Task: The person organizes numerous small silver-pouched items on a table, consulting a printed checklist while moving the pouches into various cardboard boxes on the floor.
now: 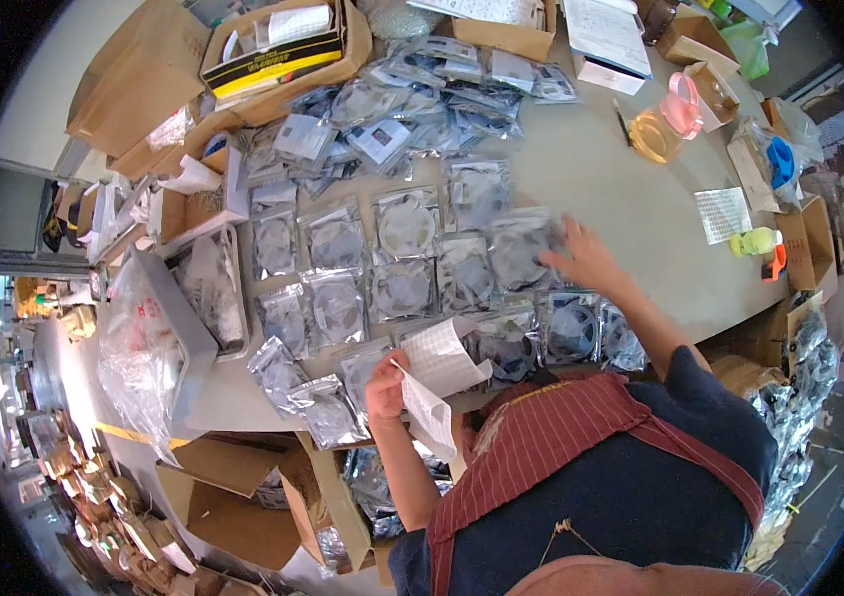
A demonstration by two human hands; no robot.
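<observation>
My left hand (385, 385) is closed on a sheet of small white labels (439, 360), which bends and folds over at the table's near edge. Farther right, my right hand (584, 256) has its fingers apart at the right edge of a clear bag with a round grey reel (519, 253). That bag looks slightly blurred. Several similar bagged reels lie in rough rows across the table, among them one reel (405, 226) left of the hand and a darker reel (573, 328) near the front edge.
A heap of bagged parts (382, 139) covers the back of the table. A grey bin (179, 298) and cardboard boxes stand at left. On the right are a pink-lidded jug (660, 134), a label sheet (723, 216) and a yellow bottle (755, 241). An open carton (243, 517) sits below the front edge.
</observation>
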